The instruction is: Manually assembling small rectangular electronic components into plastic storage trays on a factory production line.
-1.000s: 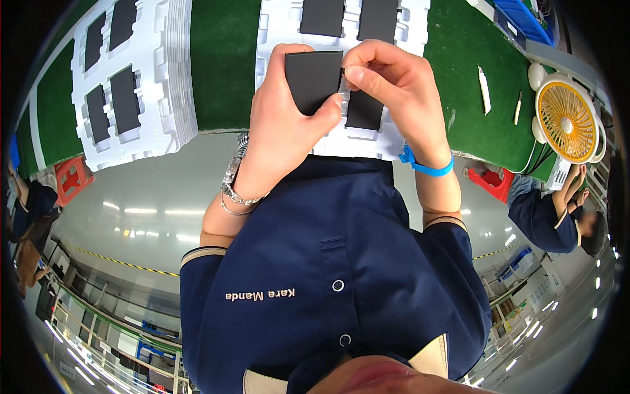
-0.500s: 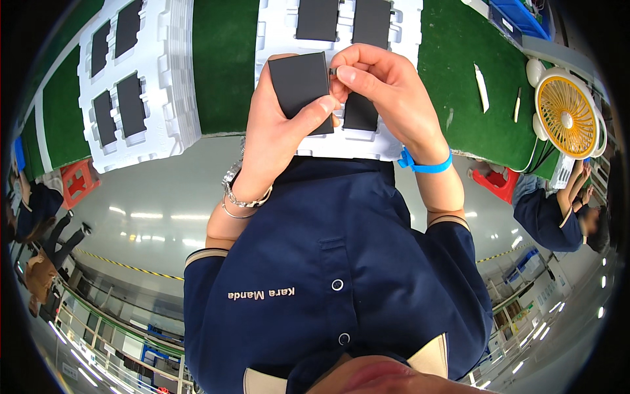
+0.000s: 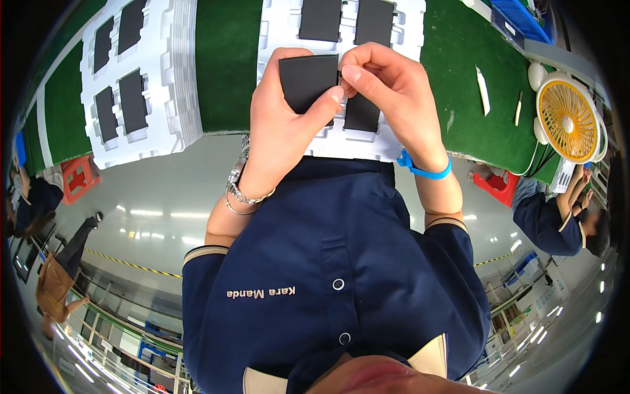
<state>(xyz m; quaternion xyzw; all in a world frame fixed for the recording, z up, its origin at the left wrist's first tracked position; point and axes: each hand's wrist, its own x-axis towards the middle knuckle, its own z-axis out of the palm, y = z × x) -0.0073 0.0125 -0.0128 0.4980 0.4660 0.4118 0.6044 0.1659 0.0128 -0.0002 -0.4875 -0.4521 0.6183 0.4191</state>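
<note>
A flat black battery pack (image 3: 307, 82) is held up over the white tray in front of me. My left hand (image 3: 279, 128) is closed around it, with the thumb pressed on its right edge. At that edge, my right hand (image 3: 394, 88) pinches a small dark tab, thumb against bent index finger. Below both hands lies the white moulded tray (image 3: 410, 39), where several similar black packs sit in recesses. A far pack (image 3: 319, 20) and a nearer one (image 3: 361, 115) show beside my fingers. My hands hide part of the tray.
On the left stands a stack of white trays (image 3: 172, 98) with black packs on top. The green table (image 3: 226, 65) holds a white knife-like tool (image 3: 483, 90), a thin tool (image 3: 518, 108) and a yellow-white fan (image 3: 566, 118). Red stools (image 3: 495, 187) and other people (image 3: 551, 223) are beyond.
Both hands and the battery pack have shifted slightly right. The pack is tilted more, so its face looks shorter. At the far left, a person in brown has moved.
</note>
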